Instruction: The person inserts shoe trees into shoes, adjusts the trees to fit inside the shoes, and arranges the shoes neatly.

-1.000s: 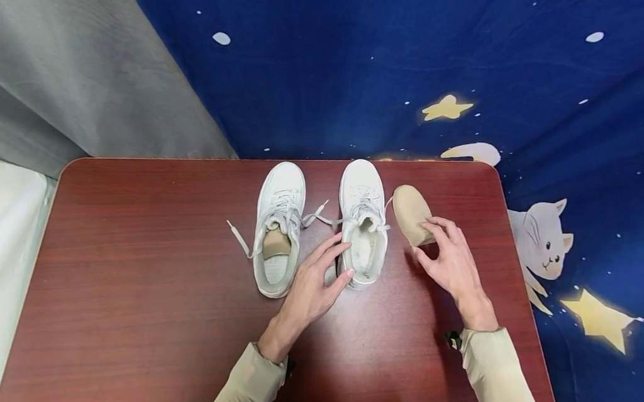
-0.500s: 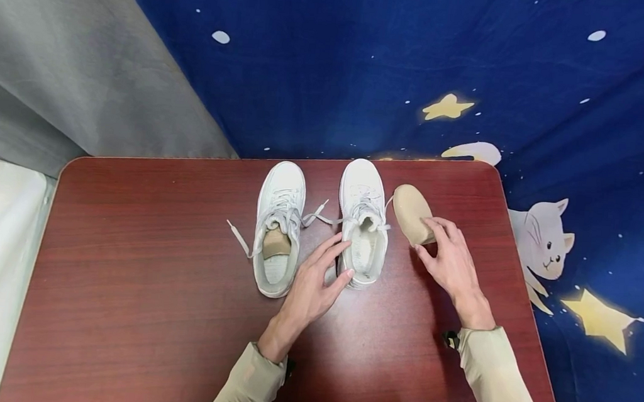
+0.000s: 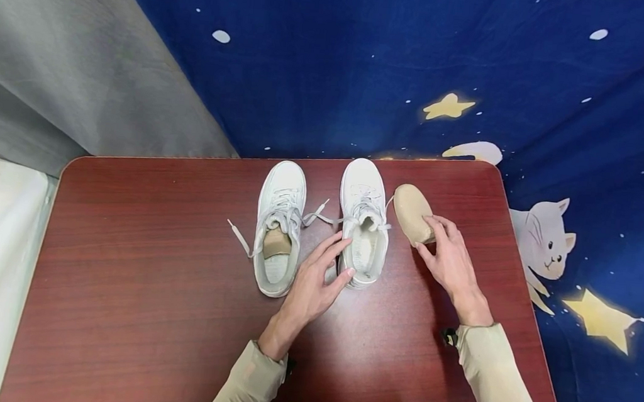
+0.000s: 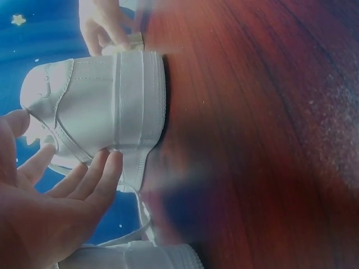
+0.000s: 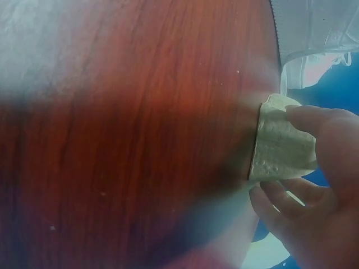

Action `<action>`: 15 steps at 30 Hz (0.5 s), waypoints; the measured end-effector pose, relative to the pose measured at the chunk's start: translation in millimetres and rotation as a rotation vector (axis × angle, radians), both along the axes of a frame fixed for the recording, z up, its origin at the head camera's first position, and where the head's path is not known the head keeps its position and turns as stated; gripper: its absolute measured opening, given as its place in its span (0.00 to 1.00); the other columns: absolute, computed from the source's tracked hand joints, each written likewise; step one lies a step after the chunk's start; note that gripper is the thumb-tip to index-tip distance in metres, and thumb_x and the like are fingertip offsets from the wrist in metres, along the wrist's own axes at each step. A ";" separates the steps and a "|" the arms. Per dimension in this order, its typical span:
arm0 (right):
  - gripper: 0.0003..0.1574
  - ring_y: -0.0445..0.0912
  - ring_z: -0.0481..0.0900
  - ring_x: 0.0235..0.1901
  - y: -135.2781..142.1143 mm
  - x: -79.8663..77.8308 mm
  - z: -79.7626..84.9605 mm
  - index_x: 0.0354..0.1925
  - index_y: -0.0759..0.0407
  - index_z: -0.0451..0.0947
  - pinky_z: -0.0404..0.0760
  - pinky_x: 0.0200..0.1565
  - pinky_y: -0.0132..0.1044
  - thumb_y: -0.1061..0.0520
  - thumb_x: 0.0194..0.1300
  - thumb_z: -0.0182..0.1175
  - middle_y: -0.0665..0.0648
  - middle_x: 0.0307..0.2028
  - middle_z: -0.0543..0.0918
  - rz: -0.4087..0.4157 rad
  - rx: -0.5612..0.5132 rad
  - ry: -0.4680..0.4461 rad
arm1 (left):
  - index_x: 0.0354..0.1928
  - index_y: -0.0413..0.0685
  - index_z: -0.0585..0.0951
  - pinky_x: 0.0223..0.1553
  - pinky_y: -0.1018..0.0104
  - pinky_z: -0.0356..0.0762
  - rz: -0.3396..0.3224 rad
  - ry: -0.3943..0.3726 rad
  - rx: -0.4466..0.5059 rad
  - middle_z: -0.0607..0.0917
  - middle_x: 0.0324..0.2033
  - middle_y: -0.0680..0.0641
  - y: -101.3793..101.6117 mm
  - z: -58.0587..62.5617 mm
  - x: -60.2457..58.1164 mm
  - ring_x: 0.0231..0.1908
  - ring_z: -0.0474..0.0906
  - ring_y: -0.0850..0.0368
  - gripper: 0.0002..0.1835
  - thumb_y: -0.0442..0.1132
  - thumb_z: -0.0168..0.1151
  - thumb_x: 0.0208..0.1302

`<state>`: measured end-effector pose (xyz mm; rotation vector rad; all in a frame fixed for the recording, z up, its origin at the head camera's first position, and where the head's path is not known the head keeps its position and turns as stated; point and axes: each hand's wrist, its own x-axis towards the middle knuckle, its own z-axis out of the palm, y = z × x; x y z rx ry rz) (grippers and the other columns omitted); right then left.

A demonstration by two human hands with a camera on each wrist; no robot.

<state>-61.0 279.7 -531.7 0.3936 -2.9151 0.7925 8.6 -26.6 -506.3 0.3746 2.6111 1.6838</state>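
Note:
Two white sneakers stand side by side with toes pointing away. The left sneaker (image 3: 283, 185) has a tan piece (image 3: 277, 243) inside its opening. The right sneaker (image 3: 362, 179) has a bare inside. My left hand (image 3: 309, 285) touches the right sneaker's near left side and collar, with loosely spread fingers; its palm shows in the left wrist view. My right hand (image 3: 453, 262) pinches the near end of a tan, toe-shaped shoe insert (image 3: 411, 209) between thumb and fingers, right of the sneakers. In the right wrist view, the insert's blunt end (image 5: 283, 143) lies between them.
A reddish-brown wooden table (image 3: 154, 244) with rounded corners bears everything. Loose laces (image 3: 239, 239) spread beside the sneakers. A blue curtain (image 3: 321, 68) with stars hangs behind the table, a grey curtain (image 3: 56, 47) at the far left.
The right hand has shifted very slightly leftward with its fingers still on the insert. Left hand and sneakers stay in place.

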 end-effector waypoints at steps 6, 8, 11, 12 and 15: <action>0.40 0.66 0.71 0.57 -0.5 -1.4 -0.5 0.67 0.57 0.69 0.67 0.60 0.57 0.58 0.58 0.72 0.67 0.61 0.71 -0.012 -0.001 -0.013 | 0.69 0.56 0.72 0.54 0.63 0.78 0.001 0.013 0.004 0.69 0.70 0.50 1.3 0.3 -0.8 0.66 0.68 0.58 0.32 0.46 0.67 0.64; 0.40 0.65 0.71 0.57 -0.7 -1.6 -0.6 0.67 0.56 0.69 0.67 0.60 0.57 0.57 0.58 0.72 0.67 0.61 0.71 -0.015 -0.001 -0.020 | 0.70 0.55 0.72 0.54 0.62 0.79 0.001 0.021 0.006 0.69 0.69 0.50 1.4 0.0 -1.2 0.65 0.68 0.57 0.32 0.46 0.67 0.63; 0.41 0.65 0.70 0.58 -1.0 -1.9 -1.0 0.67 0.56 0.69 0.67 0.61 0.57 0.56 0.58 0.72 0.67 0.61 0.70 -0.019 0.000 -0.032 | 0.70 0.56 0.71 0.53 0.60 0.79 0.000 0.019 0.012 0.68 0.69 0.50 1.3 -0.4 -1.6 0.66 0.68 0.57 0.33 0.46 0.68 0.63; 0.41 0.65 0.70 0.58 -1.0 -2.0 -1.2 0.68 0.55 0.68 0.67 0.61 0.57 0.56 0.58 0.72 0.67 0.62 0.70 -0.021 0.000 -0.035 | 0.70 0.56 0.71 0.54 0.60 0.79 -0.002 0.013 0.013 0.68 0.69 0.50 1.2 -0.4 -1.7 0.66 0.68 0.58 0.33 0.46 0.68 0.63; 0.44 0.64 0.70 0.59 -1.2 -2.2 -1.8 0.68 0.55 0.68 0.67 0.61 0.57 0.57 0.56 0.74 0.67 0.62 0.70 -0.023 -0.002 -0.041 | 0.70 0.58 0.71 0.53 0.57 0.80 -0.009 -0.010 0.022 0.67 0.70 0.52 0.8 -0.7 -1.4 0.66 0.67 0.59 0.34 0.47 0.69 0.62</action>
